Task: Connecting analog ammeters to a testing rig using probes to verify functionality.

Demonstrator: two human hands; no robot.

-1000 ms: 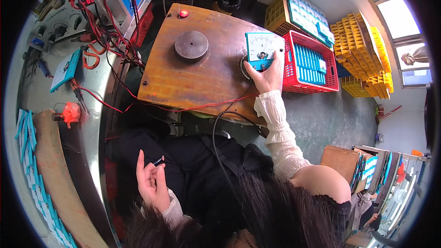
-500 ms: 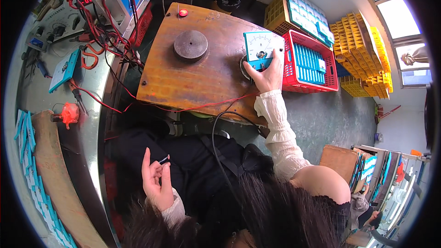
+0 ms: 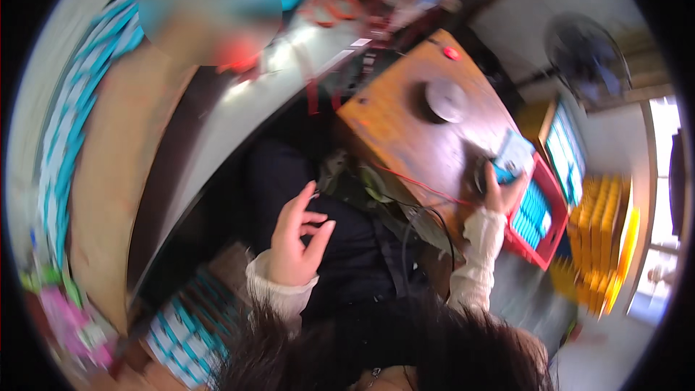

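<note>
My right hand grips a panel meter with a teal frame and a white dial, near the right edge of the wooden table. A round dark thing shows partly beneath the meter. Over my lap, my left hand is raised with the fingers apart and slightly curled. Nothing can be made out between its finger and thumb, though motion softens the view. On the wooden table stands a round metal disc, beyond the meter.
Right of the table, a red basket holds several teal meters, with yellow crates stacked beyond. A red button sits at the table's far corner. A metal workbench and a brown board lie left. A black cable runs by my lap.
The view has swung left, shifting the table rightward in the picture. My left hand has opened, and the small black piece it pinched no longer shows. My right hand still holds the meter.
</note>
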